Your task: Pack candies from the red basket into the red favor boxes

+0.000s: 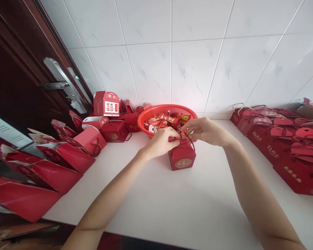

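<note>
A small red gift box [182,158] with a gold round emblem stands upright on the white table. Over its top, my left hand [163,139] is closed, thumb and fingers pinching the dark red cord [191,141] of the box. On the other side my right hand [205,131] has its fingers bent together at the same cord, partly hiding it. Directly behind the box sits a red plastic basket [143,121] holding wrapped candies [169,119]. The fingertips cover the box's top, so its closure is hard to make out.
Open red boxes [59,166] crowd the table's left side, with a white-fronted box [111,106] behind them. Rows of closed red boxes [270,146] with cords fill the right. A tiled wall [193,62] rises at the back; a dark door [18,52] stands left.
</note>
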Motion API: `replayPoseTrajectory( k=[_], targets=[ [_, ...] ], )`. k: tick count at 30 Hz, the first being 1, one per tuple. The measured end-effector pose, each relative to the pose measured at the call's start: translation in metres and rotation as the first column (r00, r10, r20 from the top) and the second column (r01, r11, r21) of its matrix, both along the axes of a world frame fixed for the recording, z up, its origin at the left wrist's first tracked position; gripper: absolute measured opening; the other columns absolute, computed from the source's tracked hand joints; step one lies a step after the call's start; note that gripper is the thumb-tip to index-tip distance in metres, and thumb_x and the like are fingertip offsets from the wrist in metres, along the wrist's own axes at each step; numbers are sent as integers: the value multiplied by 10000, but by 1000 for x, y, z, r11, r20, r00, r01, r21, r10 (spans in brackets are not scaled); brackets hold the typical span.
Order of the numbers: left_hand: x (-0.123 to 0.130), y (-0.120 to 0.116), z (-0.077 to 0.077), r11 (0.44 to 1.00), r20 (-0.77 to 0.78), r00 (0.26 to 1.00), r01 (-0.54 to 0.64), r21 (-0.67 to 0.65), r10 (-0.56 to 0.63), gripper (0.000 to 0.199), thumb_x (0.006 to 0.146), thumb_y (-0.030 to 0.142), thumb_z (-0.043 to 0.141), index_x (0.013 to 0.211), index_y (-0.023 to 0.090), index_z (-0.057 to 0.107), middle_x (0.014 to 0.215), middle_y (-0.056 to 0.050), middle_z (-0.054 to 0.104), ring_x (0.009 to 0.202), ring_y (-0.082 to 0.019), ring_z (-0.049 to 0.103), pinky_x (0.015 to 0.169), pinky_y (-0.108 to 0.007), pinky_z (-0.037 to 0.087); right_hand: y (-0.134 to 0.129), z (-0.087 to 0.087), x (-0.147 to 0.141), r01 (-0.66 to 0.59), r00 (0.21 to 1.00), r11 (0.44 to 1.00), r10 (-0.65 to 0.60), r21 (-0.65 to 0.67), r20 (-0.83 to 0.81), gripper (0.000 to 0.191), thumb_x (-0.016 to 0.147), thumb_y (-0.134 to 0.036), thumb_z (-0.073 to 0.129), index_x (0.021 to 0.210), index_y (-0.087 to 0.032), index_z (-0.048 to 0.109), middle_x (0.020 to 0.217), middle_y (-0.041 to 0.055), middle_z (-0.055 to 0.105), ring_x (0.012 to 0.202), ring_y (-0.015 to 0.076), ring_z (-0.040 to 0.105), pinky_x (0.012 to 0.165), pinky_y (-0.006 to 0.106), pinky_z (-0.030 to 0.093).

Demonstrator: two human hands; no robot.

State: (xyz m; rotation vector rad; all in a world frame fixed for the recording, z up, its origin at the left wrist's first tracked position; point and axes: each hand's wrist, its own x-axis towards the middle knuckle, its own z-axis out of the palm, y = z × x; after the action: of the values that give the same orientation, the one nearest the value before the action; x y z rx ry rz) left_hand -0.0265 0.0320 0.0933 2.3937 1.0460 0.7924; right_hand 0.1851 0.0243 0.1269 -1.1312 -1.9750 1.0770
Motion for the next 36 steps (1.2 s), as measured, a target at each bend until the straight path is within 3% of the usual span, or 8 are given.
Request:
replayPoseTrajectory(
  k=[6, 16, 24, 29, 32, 36],
  targets=[
    [2, 1, -1, 997, 52, 998, 26, -77, -22, 144, 833, 261, 637, 790, 196, 758, 867, -40, 727, 808, -203, 657, 730, -311, 504, 4, -6, -4, -54, 999, 995, 54, 81, 7, 301, 652, -77, 585, 866, -225, 735, 882, 18, 744, 757, 187, 701, 665, 298, 570],
    [2, 3, -5, 995, 133, 991, 8, -99, 5, 46, 788, 222, 696, 775, 197, 732, 895, -21, 716, 855, -199, 660, 769, -308, 504, 4, -14, -6, -52, 997, 992, 44, 118, 69, 287, 724, -123, 596, 952, -244, 721, 881, 18, 748, 801, 209, 705, 676, 330, 572],
    [3, 4, -7, 996, 117, 993, 36, -80, -27, 84, 789, 167, 638, 752, 192, 709, 863, -19, 694, 815, -187, 641, 749, -297, 502, 2, -10, -9, -73, 995, 992, 65, 103, 76, 240, 727, -137, 630, 933, -240, 699, 783, 1, 722, 694, 186, 694, 636, 318, 555],
    [3, 5, -6, 994, 106, 991, 91, -67, -84, 150, 833, 178, 564, 811, 182, 712, 945, -48, 699, 874, -196, 643, 805, -309, 509, 3, -13, -7, -63, 995, 992, 55, 113, 80, 227, 726, -124, 619, 919, -227, 682, 751, -6, 710, 671, 175, 690, 634, 309, 553],
    [2, 5, -5, 987, 145, 986, 105, -125, -87, 205, 837, 159, 515, 827, 174, 720, 982, -52, 704, 920, -202, 640, 822, -309, 505, 3, -14, -6, -59, 995, 987, 46, 148, 91, 240, 722, -123, 615, 933, -213, 682, 760, 3, 715, 690, 176, 686, 641, 305, 549],
    [4, 5, -5, 968, 205, 977, 106, -227, -59, 252, 870, 222, 506, 734, 169, 711, 865, -31, 703, 859, -201, 637, 757, -306, 495, 2, -12, -6, -65, 994, 981, 48, 182, 94, 217, 732, -152, 626, 934, -204, 682, 737, 2, 701, 662, 166, 664, 629, 301, 540]
  ],
)
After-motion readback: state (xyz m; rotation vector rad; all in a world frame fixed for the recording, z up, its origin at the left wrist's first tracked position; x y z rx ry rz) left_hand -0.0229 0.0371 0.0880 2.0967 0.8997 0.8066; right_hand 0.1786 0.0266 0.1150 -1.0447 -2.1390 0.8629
